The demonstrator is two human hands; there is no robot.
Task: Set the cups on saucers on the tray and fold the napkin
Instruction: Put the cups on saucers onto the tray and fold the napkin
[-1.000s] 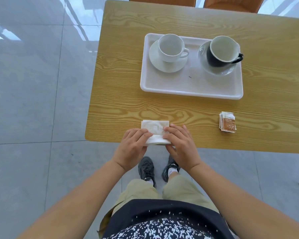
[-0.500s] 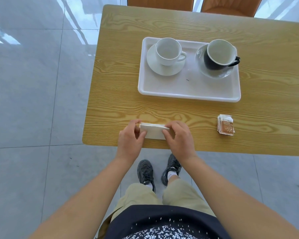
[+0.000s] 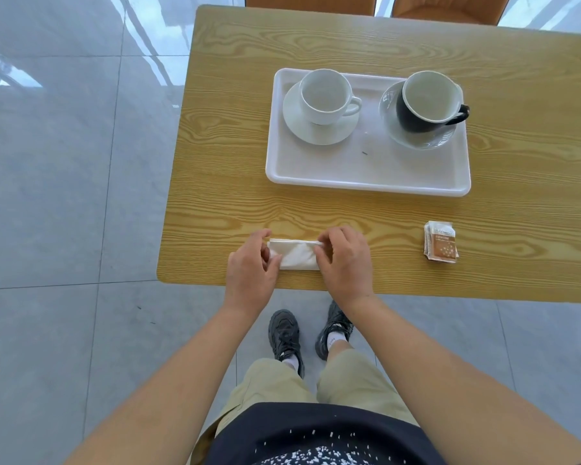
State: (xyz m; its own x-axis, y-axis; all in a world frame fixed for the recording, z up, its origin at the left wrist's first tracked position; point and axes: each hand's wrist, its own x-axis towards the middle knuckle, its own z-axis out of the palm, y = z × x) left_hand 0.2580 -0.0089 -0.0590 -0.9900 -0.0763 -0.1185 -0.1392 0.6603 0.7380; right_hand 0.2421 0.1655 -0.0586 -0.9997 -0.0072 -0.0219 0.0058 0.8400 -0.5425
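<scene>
A white napkin (image 3: 296, 255), folded into a narrow strip, lies near the front edge of the wooden table (image 3: 235, 156). My left hand (image 3: 250, 266) pinches its left end and my right hand (image 3: 344, 260) pinches its right end. Farther back sits a white tray (image 3: 366, 177). On its left a white cup (image 3: 326, 95) stands upright on a white saucer (image 3: 296, 127). On its right a black cup (image 3: 426, 102) with a pale inside stands on a grey saucer (image 3: 416, 140).
A small stack of brown and white sachets (image 3: 440, 242) lies on the table to the right of my hands. Two orange chair backs (image 3: 309, 0) stand behind the table's far edge. Grey tiled floor surrounds the table.
The napkin went from a wider piece pressed under my fingers to a narrower folded strip. My hands have shifted apart to its two ends.
</scene>
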